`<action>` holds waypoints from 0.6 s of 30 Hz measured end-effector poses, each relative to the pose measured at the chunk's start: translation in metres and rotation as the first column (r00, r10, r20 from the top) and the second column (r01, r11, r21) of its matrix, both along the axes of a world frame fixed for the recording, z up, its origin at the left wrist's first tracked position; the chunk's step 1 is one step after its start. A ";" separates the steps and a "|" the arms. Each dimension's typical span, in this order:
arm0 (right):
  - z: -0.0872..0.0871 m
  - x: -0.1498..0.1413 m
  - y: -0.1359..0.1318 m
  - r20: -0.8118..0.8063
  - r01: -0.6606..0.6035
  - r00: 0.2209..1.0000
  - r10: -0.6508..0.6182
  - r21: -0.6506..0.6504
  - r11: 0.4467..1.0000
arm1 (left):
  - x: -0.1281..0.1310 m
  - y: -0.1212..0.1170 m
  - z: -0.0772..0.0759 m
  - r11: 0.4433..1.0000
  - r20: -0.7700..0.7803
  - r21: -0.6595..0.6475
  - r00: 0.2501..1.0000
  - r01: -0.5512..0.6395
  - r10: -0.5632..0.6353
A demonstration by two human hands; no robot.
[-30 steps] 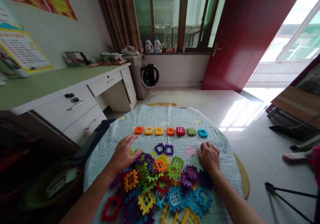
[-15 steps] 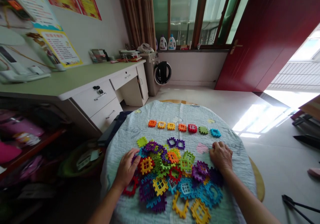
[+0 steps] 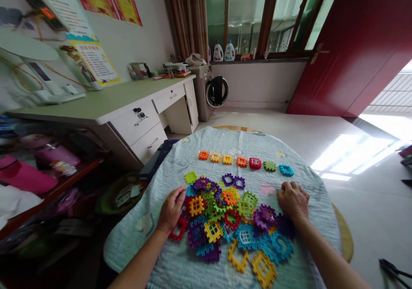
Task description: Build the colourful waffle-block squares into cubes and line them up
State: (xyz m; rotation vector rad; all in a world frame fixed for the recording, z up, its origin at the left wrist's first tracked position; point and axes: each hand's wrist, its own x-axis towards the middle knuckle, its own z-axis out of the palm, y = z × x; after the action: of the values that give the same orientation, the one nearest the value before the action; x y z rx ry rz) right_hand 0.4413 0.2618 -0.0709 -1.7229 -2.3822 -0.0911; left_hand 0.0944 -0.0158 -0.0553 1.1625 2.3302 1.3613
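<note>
My left hand point(image 3: 171, 210) rests at the left edge of a heap of plastic interlocking building blocks point(image 3: 219, 203). Its fingers are curled together, and whatever they may hold is hidden. A red block point(image 3: 178, 229) lies just below it, and an orange window block point(image 3: 196, 206) to its right. Beyond the heap's right side, my right hand point(image 3: 293, 199) lies closed on the cloth, with nothing showing in it. A dark purple block point(image 3: 286, 226) is below its wrist. Farther back, several blocks form a spaced row, from an orange block point(image 3: 203, 155) to a blue block point(image 3: 286, 170).
A pale blue cloth point(image 3: 144, 254) covers the round table. Two purple blocks point(image 3: 239, 182) lie between row and heap. A desk point(image 3: 128, 95) stands at the left, with a washing machine point(image 3: 202, 91) behind. A red door point(image 3: 347, 53) is at the right.
The view has swung slightly left. My left hand has drawn back a little from the heap, its fingers now more curled. My right hand stays in place on the cloth.
</note>
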 end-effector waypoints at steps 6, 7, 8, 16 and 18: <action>-0.002 0.000 0.001 0.005 0.001 1.000 -0.001 -0.012 1.000 | 0.002 0.000 0.001 1.000 0.015 0.007 1.000 0.004 -0.004; -0.002 0.000 0.001 0.005 0.001 1.000 -0.001 -0.013 1.000 | 0.002 0.000 0.001 1.000 0.017 0.008 1.000 0.003 -0.003; -0.003 0.000 0.001 0.006 0.002 1.000 -0.001 -0.013 1.000 | 0.001 0.000 0.001 1.000 0.019 0.010 1.000 0.001 -0.001; -0.002 0.000 0.000 0.016 0.001 1.000 -0.001 0.011 1.000 | 0.000 -0.002 -0.002 0.999 0.065 0.032 0.998 -0.019 0.017; -0.002 0.000 0.000 0.016 0.003 1.000 -0.004 0.016 1.000 | 0.001 -0.002 -0.001 0.999 0.074 0.044 0.997 -0.029 0.026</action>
State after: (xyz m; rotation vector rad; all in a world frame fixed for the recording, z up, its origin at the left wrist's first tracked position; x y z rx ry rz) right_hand 0.4412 0.2616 -0.0733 -1.7257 -2.3834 -0.1242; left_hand 0.0950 -0.0179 -0.0563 1.0781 2.2841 1.4478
